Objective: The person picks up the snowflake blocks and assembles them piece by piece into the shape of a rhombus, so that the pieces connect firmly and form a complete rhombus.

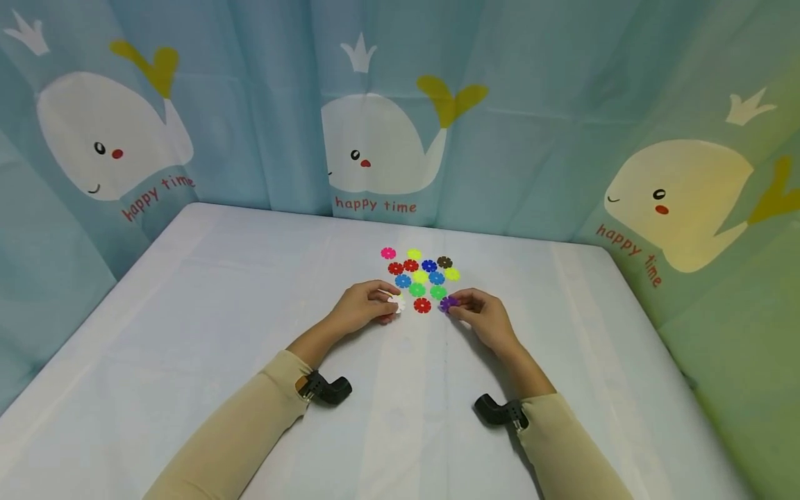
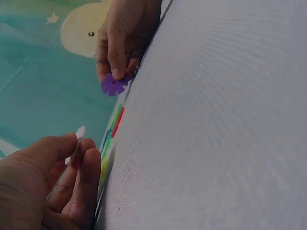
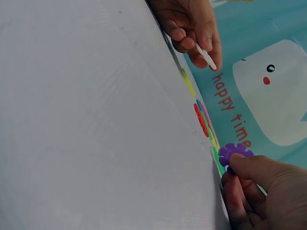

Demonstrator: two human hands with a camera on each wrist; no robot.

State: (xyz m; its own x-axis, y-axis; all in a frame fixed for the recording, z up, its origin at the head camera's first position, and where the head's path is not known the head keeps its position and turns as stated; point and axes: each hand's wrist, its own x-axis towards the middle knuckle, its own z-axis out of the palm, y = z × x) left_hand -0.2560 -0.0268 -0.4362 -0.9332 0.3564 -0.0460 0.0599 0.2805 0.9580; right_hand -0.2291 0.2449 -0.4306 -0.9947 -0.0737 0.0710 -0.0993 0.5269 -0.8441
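Note:
My left hand [image 1: 361, 307] pinches a white notched plastic disc [image 1: 400, 304] between thumb and fingers. Seen from the left wrist, this white disc [image 2: 82, 131] is turned nearly edge-on, raised off the table. To its right, my right hand [image 1: 489, 321] pinches a purple notched disc [image 1: 446, 304] by its edge. The right wrist view shows the purple disc's [image 3: 235, 152] toothed rim above the thumb tip. Between both hands lies a red disc [image 1: 422, 305] flat on the table, with a green disc [image 1: 417, 289] just behind it. A yellow disc [image 3: 187, 82] lies near the left hand.
Behind the hands, several more notched discs lie in a loose cluster, among them a pink disc [image 1: 388, 253], a dark blue disc [image 1: 428, 266] and a brown disc [image 1: 444, 262]. A white cloth covers the table [image 1: 250, 278]. A whale-printed curtain [image 1: 531, 139] hangs around its back and sides.

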